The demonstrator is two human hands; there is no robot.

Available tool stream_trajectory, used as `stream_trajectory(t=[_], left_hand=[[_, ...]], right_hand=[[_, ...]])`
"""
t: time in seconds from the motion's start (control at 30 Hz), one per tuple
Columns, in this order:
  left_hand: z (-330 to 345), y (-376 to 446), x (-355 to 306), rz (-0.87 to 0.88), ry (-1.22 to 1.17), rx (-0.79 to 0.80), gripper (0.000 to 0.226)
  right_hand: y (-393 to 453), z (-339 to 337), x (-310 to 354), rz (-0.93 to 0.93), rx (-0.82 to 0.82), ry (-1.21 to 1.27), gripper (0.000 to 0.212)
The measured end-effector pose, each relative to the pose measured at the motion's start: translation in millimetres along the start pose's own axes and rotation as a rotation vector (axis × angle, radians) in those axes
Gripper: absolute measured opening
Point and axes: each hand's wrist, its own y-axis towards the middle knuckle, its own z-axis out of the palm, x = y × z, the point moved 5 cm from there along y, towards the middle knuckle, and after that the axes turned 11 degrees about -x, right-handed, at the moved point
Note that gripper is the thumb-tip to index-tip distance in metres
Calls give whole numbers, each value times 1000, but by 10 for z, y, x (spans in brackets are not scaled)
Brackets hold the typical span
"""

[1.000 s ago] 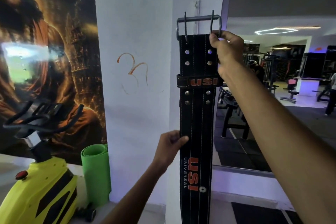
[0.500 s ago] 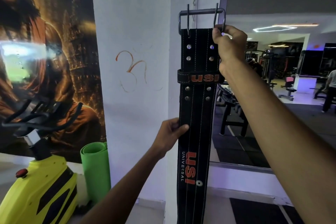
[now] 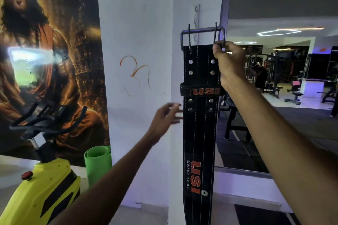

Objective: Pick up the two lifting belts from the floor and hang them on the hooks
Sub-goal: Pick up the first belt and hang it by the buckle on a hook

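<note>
A black lifting belt (image 3: 200, 133) with orange USI lettering hangs straight down in front of the white pillar. Its steel double-prong buckle (image 3: 202, 32) is at the top, level with the lower end of a white hook strip (image 3: 196, 18) screwed to the pillar. My right hand (image 3: 228, 64) grips the belt's top right corner, just under the buckle. My left hand (image 3: 166, 117) is beside the belt's left edge at mid height, fingers spread, holding nothing. Whether the buckle sits on a hook cannot be made out. A second belt is not in view.
A yellow exercise bike (image 3: 40, 184) with black handlebars stands at lower left. A rolled green mat (image 3: 97, 162) leans against the wall beside it. A large mural (image 3: 45, 60) covers the left wall. A mirror (image 3: 283, 78) to the right of the pillar reflects gym machines.
My left hand has let go of the belt's left edge and moved up with the fingers apart. My right hand still holds the belt by the buckle.
</note>
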Motion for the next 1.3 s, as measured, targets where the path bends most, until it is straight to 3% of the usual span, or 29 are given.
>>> stream_trajectory(t=[0.13, 0.33, 0.53, 0.63, 0.77, 1.3], left_hand=[[-60, 324, -725, 168, -112, -234, 19], [159, 446, -1277, 294, -93, -158, 18], [305, 489, -1306, 237, -127, -206, 28], [390, 512, -1308, 241, -81, -163, 42], [505, 515, -1255, 225, -19, -142, 39], [813, 847, -997, 345, 74, -235, 36]], right_hand=[[-43, -26, -63, 2, 18, 1, 19], [-105, -86, -108, -15, 7, 28, 22], [-26, -212, -118, -194, 55, -120, 24], [39, -242, -92, -164, 172, -165, 25], [139, -323, -178, -107, 288, -164, 22], [694, -343, -774, -229, 211, -76, 16]])
